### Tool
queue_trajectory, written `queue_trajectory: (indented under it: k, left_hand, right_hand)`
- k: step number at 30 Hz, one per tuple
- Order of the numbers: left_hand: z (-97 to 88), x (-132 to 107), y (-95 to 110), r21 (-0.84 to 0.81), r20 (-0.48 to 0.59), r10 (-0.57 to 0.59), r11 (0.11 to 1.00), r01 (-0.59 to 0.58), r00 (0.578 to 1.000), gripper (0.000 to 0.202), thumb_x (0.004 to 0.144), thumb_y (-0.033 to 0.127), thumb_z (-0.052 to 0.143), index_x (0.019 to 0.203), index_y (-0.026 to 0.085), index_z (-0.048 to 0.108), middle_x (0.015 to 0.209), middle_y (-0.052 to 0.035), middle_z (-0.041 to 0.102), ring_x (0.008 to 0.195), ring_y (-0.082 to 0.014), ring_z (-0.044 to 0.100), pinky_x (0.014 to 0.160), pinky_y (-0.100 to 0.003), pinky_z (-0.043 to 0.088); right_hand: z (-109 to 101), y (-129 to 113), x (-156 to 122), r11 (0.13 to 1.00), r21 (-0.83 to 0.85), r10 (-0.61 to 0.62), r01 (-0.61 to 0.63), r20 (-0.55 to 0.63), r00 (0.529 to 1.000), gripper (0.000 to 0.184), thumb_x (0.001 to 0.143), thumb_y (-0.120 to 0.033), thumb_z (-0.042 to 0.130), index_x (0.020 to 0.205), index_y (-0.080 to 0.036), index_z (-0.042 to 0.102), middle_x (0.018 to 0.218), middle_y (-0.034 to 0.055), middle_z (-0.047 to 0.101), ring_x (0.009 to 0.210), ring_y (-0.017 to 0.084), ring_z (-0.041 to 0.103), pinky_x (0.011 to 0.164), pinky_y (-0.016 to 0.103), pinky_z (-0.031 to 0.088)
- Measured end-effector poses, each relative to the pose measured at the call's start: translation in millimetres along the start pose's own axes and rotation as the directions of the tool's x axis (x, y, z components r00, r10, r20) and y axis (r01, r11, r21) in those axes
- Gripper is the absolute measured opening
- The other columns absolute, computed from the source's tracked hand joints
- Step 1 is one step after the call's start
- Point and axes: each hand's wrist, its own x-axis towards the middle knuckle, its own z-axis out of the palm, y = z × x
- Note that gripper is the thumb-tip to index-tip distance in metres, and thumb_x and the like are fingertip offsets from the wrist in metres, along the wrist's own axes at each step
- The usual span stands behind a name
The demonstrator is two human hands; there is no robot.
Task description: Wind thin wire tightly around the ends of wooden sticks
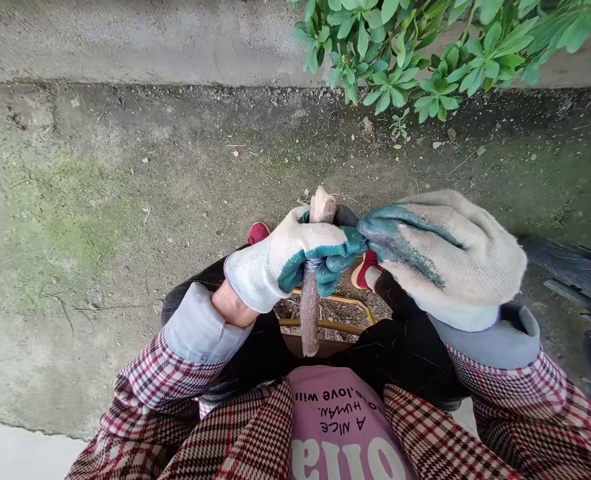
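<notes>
My left hand (295, 260), in a white glove with a teal palm, is closed round a brownish wooden stick (309, 313) held upright in front of my lap. The stick's cut top (322, 205) pokes out above the fist. My right hand (445, 257), in a worn glove of the same kind, has its fingertips pressed against the left fingers at the stick's upper part. A dark object (346, 215) shows behind the fingers; I cannot make out what it is or whether the right fingers hold it.
Below my knees stands a yellow metal frame (355, 305) with dry debris inside. Red shoes (258, 232) rest on mossy concrete ground (85, 213). A leafy green bush (415, 60) hangs at the upper right. Dark objects (575, 267) lie at the right edge.
</notes>
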Motion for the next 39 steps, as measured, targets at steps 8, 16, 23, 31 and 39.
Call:
queue_trajectory:
  k: [8, 16, 23, 31, 39]
  left_hand:
    - [6.6, -8, 6, 0.374, -0.14, 0.264, 0.907, -0.196, 0.954, 0.031, 0.075, 0.04, 0.084, 0.074, 0.02, 0.06, 0.058, 0.0022, 0.058, 0.05, -0.0131, 0.057, 0.049, -0.027, 0.047]
    - [0.2, -14, -3, 0.91, 0.201, 0.739, 0.101, -0.402, 0.642, 0.009, 0.083, 0.021, 0.073, 0.091, 0.022, 0.069, 0.08, 0.0, 0.073, 0.068, -0.0166, 0.066, 0.062, -0.031, 0.053]
    - [-10.7, -5, -10, 0.736, 0.665, 0.587, -0.618, -0.276, 0.461, 0.018, 0.103, 0.02, 0.049, 0.099, 0.02, 0.067, 0.075, -0.0037, 0.066, 0.067, -0.0191, 0.061, 0.059, -0.035, 0.043]
    - [-8.8, -4, -13, 0.845, 0.528, 0.616, -0.316, -0.431, 0.584, 0.014, 0.096, 0.017, 0.062, 0.107, 0.018, 0.071, 0.092, -0.0051, 0.075, 0.082, -0.0196, 0.07, 0.072, -0.033, 0.054]
    - [2.1, -5, 0, 0.903, 0.039, 0.594, 0.323, -0.282, 0.803, 0.015, 0.079, 0.013, 0.07, 0.092, 0.019, 0.073, 0.098, -0.0033, 0.077, 0.093, -0.0207, 0.073, 0.086, -0.033, 0.059]
  right_hand:
    - [1, -11, 0, 0.981, -0.093, 0.172, -0.168, 0.038, 0.984, 0.018, 0.103, -0.036, 0.063, 0.111, -0.026, 0.075, 0.104, 0.009, 0.078, 0.096, 0.029, 0.073, 0.082, 0.045, 0.061]
    - [12, -21, 5, 0.966, -0.11, 0.235, -0.234, -0.006, 0.972, 0.01, 0.092, -0.022, 0.066, 0.097, -0.019, 0.075, 0.09, 0.0099, 0.073, 0.081, 0.027, 0.067, 0.068, 0.04, 0.053]
    - [14, -10, 8, 0.678, 0.404, 0.541, -0.614, 0.29, 0.789, 0.008, 0.085, -0.025, 0.065, 0.078, -0.022, 0.068, 0.076, 0.0025, 0.067, 0.071, 0.02, 0.062, 0.065, 0.033, 0.05]
    - [33, 3, -1, -0.185, 0.671, 0.606, -0.718, 0.653, 0.454, 0.018, 0.077, -0.035, 0.077, 0.07, -0.022, 0.066, 0.06, -0.003, 0.055, 0.049, 0.01, 0.045, 0.042, 0.023, 0.036]
    - [22, 2, 9, 0.072, 0.678, 0.558, -0.731, 0.58, 0.593, 0.02, 0.082, -0.031, 0.073, 0.069, -0.019, 0.064, 0.056, -0.0027, 0.059, 0.048, 0.011, 0.051, 0.042, 0.023, 0.04]
